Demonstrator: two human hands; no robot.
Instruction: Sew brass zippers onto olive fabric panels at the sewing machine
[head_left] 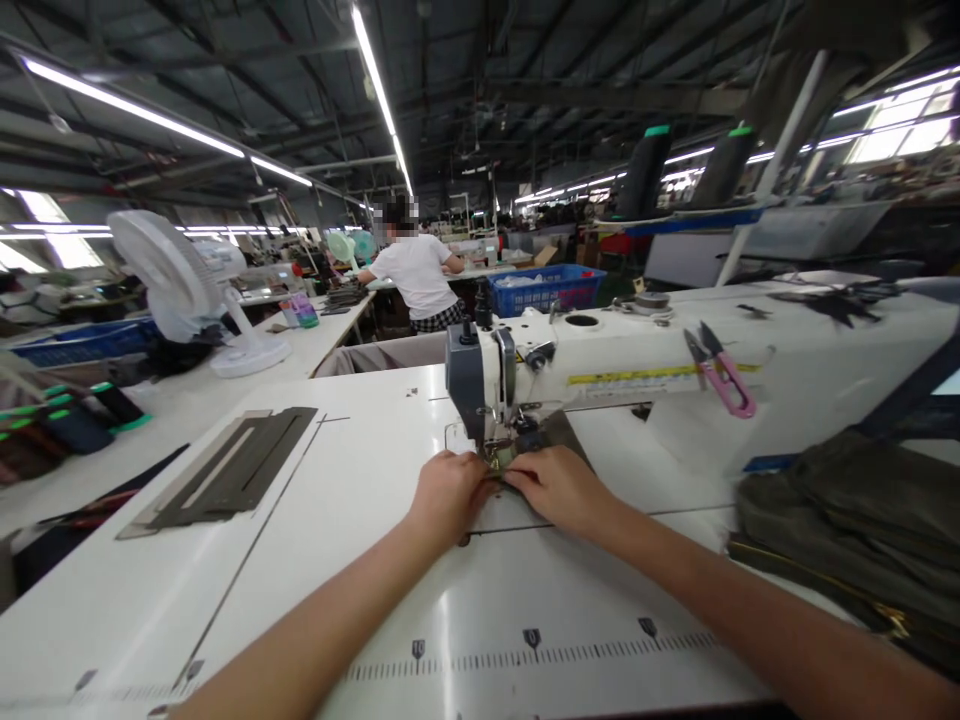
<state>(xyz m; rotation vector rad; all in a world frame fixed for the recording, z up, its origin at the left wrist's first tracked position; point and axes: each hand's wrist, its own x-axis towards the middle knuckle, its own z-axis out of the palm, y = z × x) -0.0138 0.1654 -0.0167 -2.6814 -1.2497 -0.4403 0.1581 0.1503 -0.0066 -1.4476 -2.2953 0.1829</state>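
Note:
A white sewing machine [600,365] stands on the white table [360,480], its grey head and needle near the middle. Both hands meet just below the needle. My left hand [448,495] is curled, its fingers pinching a small dark piece of fabric [551,432] at the presser foot. My right hand [559,488] presses and pinches the same piece from the right side. Most of the fabric is hidden under my fingers.
A grey template [229,472] lies flat at the left. Pink snips [721,375] rest on the machine arm. Olive fabric pieces [855,520] are piled at the right. A white fan [187,290] stands at the back left. A person in white [420,275] sits ahead by a blue crate [547,288].

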